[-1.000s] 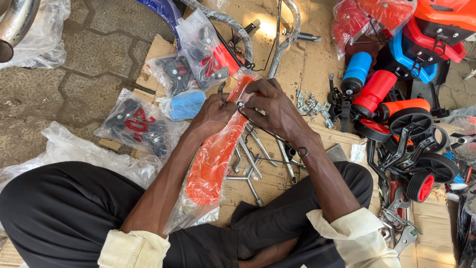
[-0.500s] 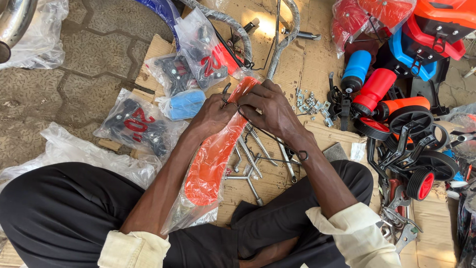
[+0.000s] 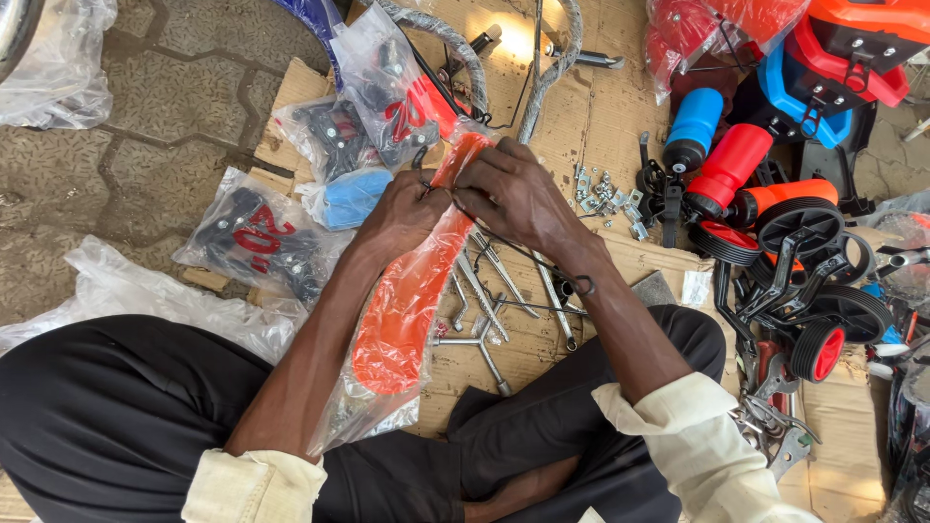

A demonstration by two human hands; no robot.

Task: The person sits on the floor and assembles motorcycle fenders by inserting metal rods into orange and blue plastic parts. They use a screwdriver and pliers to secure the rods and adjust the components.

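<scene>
Left hand (image 3: 402,215) and right hand (image 3: 509,194) both pinched closed on top end of orange part in clear bag (image 3: 407,300), over lap and cardboard (image 3: 572,107). Fingertips hidden, grip detail unclear. Metal rods (image 3: 484,300) partly covered beneath. Bagged black parts (image 3: 257,237) left, hard to identify.
</scene>
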